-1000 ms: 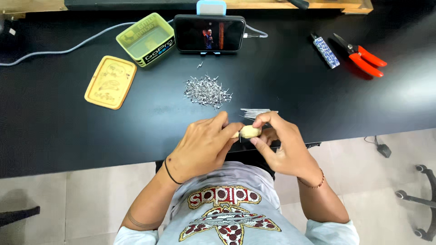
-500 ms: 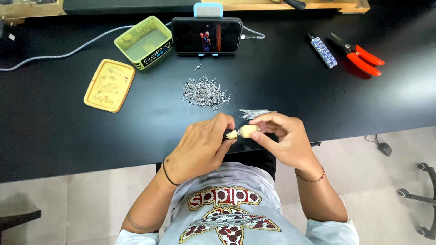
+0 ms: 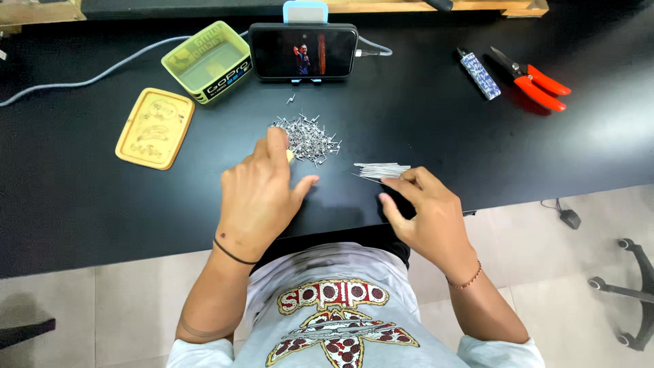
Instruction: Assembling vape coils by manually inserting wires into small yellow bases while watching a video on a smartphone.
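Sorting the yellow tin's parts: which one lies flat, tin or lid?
The lid, the flat tray nearest the table's left end; the tin stands deep and open beside the phone.

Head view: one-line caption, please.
Left hand reaches the pin pile; right hand touches the wire bundle.

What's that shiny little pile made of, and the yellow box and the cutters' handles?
The pile by the left hand looks like bare metal: tiny silvery bits that glint. The box seems to be painted tin, glossy yellow-green with thin walls, though it could be plastic. The cutters have smooth orange handles, probably plastic or rubber, and dark metal blades.
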